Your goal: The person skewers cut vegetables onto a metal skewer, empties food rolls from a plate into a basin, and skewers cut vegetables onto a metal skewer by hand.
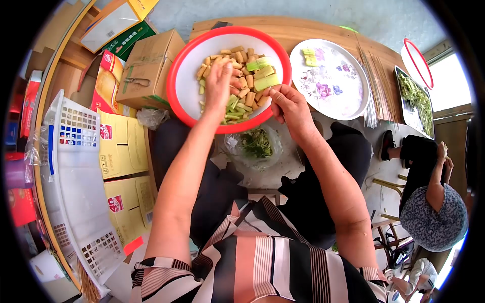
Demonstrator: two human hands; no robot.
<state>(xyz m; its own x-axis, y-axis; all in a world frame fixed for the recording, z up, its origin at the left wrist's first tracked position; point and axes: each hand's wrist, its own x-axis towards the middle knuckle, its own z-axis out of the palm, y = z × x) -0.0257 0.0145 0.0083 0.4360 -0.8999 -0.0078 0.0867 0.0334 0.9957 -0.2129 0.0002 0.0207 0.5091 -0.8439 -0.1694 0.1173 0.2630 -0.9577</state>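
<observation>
The room has a pale floor, and a wooden worktop (298,26) stands along its wall, with a cardboard box (147,68) just beside the bowl (175,70). The bowl, white with a red rim, carries many tan pieces (250,99) and some cut green stalks (235,115).

The right hand (290,105) has a closed grip, thumb against finger, on a thin stick (271,88); green chunks (264,77) seem to be threaded on it, above the bowl. The left hand (221,83) is over the tan pieces with fingers bent loosely; I cannot tell if its grip has a piece.

For good work, I think the stick should be held steady, and each piece should be pushed on near its middle, slowly, so it does not split. The left fingertips are better kept away from the point, which I cannot see.

The bowl's near rim seems to pass the worktop's front edge, so pressing on it is risky. On the right, the plate (331,103) has wide bare room beside its few green slices (309,57); loose sticks (371,86) lie just beyond.
</observation>
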